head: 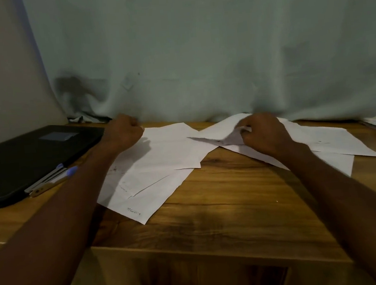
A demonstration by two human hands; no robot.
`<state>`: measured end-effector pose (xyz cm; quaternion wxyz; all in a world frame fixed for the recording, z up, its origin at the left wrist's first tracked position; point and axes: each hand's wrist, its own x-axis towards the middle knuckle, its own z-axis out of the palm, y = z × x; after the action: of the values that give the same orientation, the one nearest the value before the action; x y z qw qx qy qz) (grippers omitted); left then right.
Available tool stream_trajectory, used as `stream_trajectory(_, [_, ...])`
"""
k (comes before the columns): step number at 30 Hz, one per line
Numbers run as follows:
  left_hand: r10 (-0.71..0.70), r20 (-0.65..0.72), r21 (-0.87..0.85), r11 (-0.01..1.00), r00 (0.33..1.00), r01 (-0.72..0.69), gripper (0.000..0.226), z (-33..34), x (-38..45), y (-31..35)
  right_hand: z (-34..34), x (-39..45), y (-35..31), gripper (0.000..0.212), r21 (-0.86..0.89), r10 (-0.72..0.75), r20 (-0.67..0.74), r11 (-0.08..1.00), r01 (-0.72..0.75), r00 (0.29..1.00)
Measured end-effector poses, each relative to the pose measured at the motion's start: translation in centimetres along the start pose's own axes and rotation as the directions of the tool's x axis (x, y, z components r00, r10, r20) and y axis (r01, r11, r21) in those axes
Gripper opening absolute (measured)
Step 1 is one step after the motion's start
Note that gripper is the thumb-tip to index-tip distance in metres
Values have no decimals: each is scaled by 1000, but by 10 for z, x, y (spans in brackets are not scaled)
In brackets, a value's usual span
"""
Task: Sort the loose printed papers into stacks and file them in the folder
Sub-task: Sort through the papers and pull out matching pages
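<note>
The loose printed papers lie in two untidy groups on the wooden table (212, 209). The left group of sheets (152, 169) spreads from the far edge toward the near middle, with sheets crossing at different angles. The right group of sheets (321, 144) overlaps in the same careless way. No neat stack is visible, so I judge that the sorting is only at its beginning. The black folder (21, 159) lies closed at the far left of the table, well apart from the right group, and a pen (54, 179) rests against its near edge. The filing is therefore not yet done.

The left hand (123, 133) is at the far corner of the left group, its fingers curled; whether it pinches that corner I cannot tell. The right hand (262, 134) grips a raised edge of one sheet in the right group. Both forearms reach forward across the table. A pale curtain (195, 48) hangs behind.
</note>
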<state>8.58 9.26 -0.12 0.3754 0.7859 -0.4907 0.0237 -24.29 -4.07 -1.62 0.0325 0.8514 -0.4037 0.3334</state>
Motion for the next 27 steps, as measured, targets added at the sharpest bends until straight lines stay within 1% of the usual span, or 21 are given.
stream_trajectory(2, [2, 92, 100, 995, 996, -11, 27, -1, -1, -9, 5, -1, 3, 21, -90, 90, 185, 993, -74, 979])
stream_trajectory(4, [12, 198, 172, 984, 980, -47, 28, -1, -7, -16, 8, -1, 3, 17, -135, 133, 281, 986, -98, 951])
stream_trajectory(5, [20, 219, 181, 982, 975, -60, 25, 0, -8, -18, 9, 1, 1, 18, -163, 146, 306, 982, -99, 941])
stream_trajectory(8, [59, 201, 159, 983, 978, -92, 18, 1, -8, -23, 8, 3, 1, 32, -279, 226, 350, 951, -129, 909])
stream_trajectory(11, [64, 265, 179, 977, 962, -114, 21, 2, -4, -26, 6, -2, 2, 46, -399, 344, 386, 899, -181, 856])
stream_trajectory(12, [70, 267, 183, 975, 961, -122, 23, 2, -4, -29, 4, -3, 1, 48, -417, 359, 406, 891, -179, 840])
stream_trajectory(13, [84, 243, 167, 978, 966, -127, 24, 2, -3, -31, 1, -3, 1, 48, -405, 347, 417, 898, -170, 840])
stream_trajectory(14, [97, 197, 130, 984, 975, -124, 23, 1, -3, -36, 1, 1, -2, 48, -349, 288, 402, 926, -145, 869])
stream_trajectory(15, [115, 139, 80, 989, 984, -127, 23, -1, -3, -37, 1, 4, -5, 47, -226, 182, 324, 968, -111, 928])
stream_trajectory(16, [128, 78, 36, 991, 989, -131, 23, -3, -2, -38, -1, 6, -11, 50, -48, 77, 199, 996, -69, 977])
stream_trajectory(17, [136, 26, 8, 991, 990, -136, 22, -5, -2, -39, -1, 6, -21, 57, 139, 10, 50, 990, -17, 999])
stream_trajectory(18, [139, -12, -7, 990, 990, -139, 22, -8, -1, -40, -3, 5, -32, 63, 274, -42, -71, 960, 60, 997])
stream_trajectory(19, [139, -35, -14, 990, 990, -140, 22, -9, 1, -42, -3, 3, -45, 64, 352, -102, -129, 925, 141, 986])
stream_trajectory(20, [136, -42, -17, 990, 990, -137, 21, -9, 3, -44, -3, 1, -56, 60, 400, -175, -129, 891, 213, 976])
stream_trajectory(21, [136, -31, -16, 991, 990, -136, 20, -9, 3, -46, 1, -2, -65, 52, 434, -254, -74, 862, 261, 964])
stream_trajectory(22, [132, -5, -4, 991, 991, -132, 20, -8, 3, -49, 5, -6, -73, 45, 452, -331, 30, 846, 282, 943])
stream_trajectory(23, [131, 28, 19, 991, 991, -132, 21, -7, 3, -51, 9, -9, -78, 43, 438, -386, 176, 854, 279, 905])
stream_trajectory(24, [131, 57, 41, 990, 990, -133, 23, -5, 2, -52, 14, -12, -80, 47, 398, -417, 343, 876, 272, 842])
stream_trajectory(25, [133, 68, 49, 989, 989, -137, 25, -5, 2, -52, 17, -13, -81, 50, 351, -414, 490, 899, 261, 767])
stream_trajectory(26, [134, 65, 42, 990, 989, -137, 26, -5, 2, -51, 17, -13, -81, 53, 321, -390, 592, 917, 237, 706])
stream_trajectory(27, [136, 55, 31, 990, 989, -138, 27, -6, 1, -50, 15, -12, -82, 58, 310, -371, 641, 926, 216, 672])
